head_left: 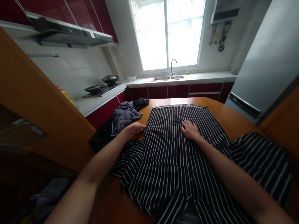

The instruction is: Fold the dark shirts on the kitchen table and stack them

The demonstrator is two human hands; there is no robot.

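Observation:
A black shirt with white stripes [163, 149] lies spread on the wooden table, its collar toward me and its hem at the far side. One sleeve reaches out to the left, the other to the right. My left hand [136, 128] pinches the shirt's left side edge between thumb and fingers. Flat on the front of the shirt, near the button strip, rests my right hand [190, 130] with its fingers spread.
Dark crumpled clothes [127, 115] lie on the table's left side. Past the orange-brown table [219, 109] are a counter with a sink [161, 78], a stove with a pan [93, 89] and a pot [109, 78]. A grey fridge [263, 59] stands at the right.

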